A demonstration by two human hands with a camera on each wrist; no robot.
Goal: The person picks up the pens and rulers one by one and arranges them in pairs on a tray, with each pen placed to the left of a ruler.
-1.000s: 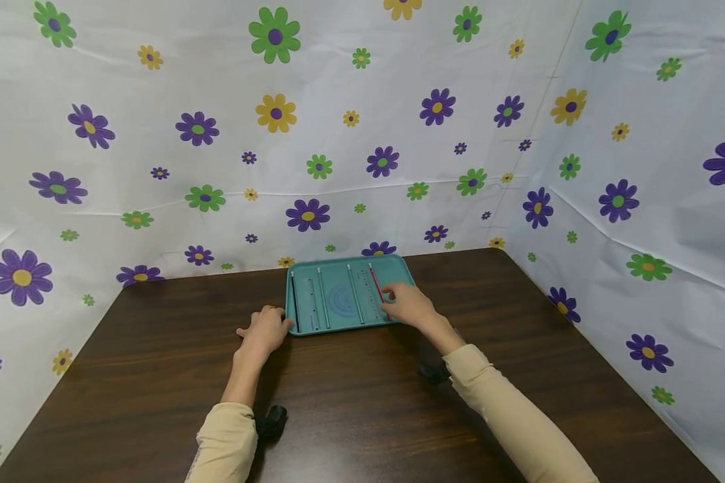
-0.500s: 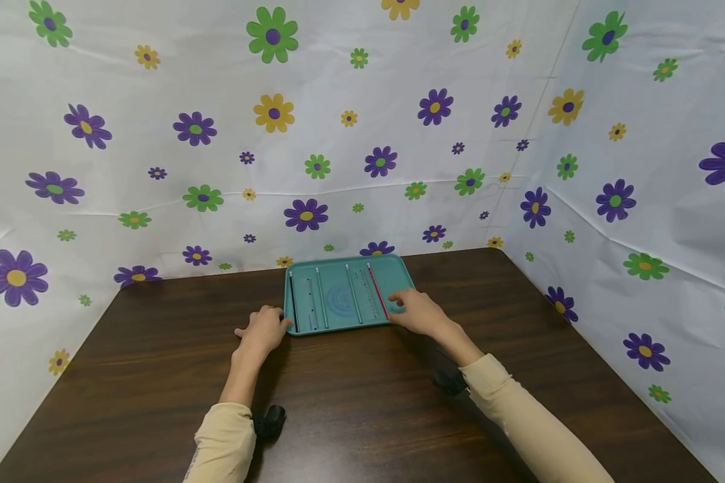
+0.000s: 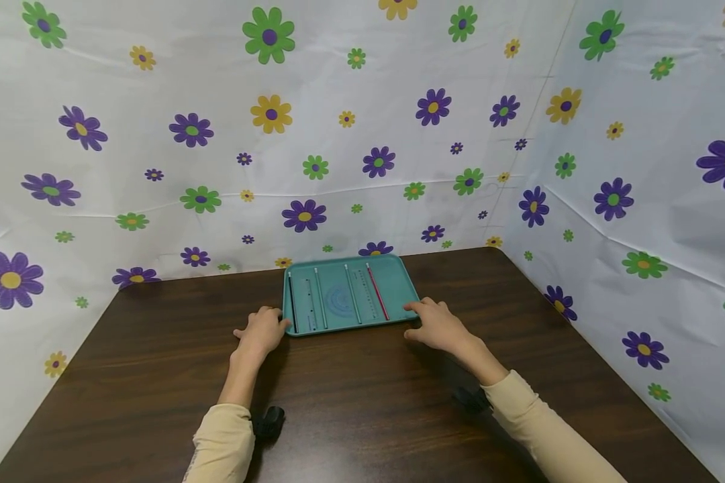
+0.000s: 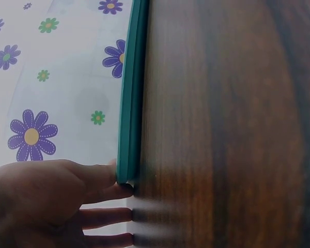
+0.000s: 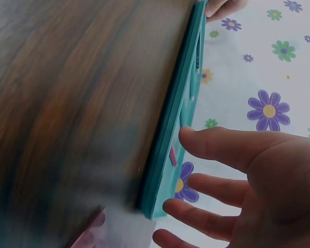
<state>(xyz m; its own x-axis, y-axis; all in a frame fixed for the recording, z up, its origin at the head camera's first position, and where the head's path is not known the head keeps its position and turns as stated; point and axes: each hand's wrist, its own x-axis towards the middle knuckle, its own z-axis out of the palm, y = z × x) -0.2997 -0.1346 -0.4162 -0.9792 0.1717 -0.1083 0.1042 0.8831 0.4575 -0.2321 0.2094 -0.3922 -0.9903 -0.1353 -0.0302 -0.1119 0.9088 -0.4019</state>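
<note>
A teal tray [image 3: 401,288] lies at the back of the table. My left hand [image 3: 264,330] holds its left front corner, thumb at the rim and a fingertip under the edge in the left wrist view. Laid in a row are a black pencil [image 3: 293,305], two clear rulers [image 3: 311,305], two pale pencils [image 3: 321,298], a clear protractor [image 3: 340,300] and a red pencil [image 3: 377,292]. My right hand [image 3: 438,325] is at the right front corner, fingers spread and holding nothing. In the right wrist view its thumb overlaps the tray's edge; whether it touches is unclear.
The dark wooden table [image 3: 350,402] reaches a flowered white sheet [image 3: 217,154] behind the tray, with another stretch along the right side. Black wrist cameras [image 3: 270,422] hang under both forearms. A blurred pinkish shape shows low in the right wrist view.
My right hand has left the red pencil and moved right to the tray's right front corner, its fingers spreading. The pencil stays on the tray. My left hand keeps its place.
</note>
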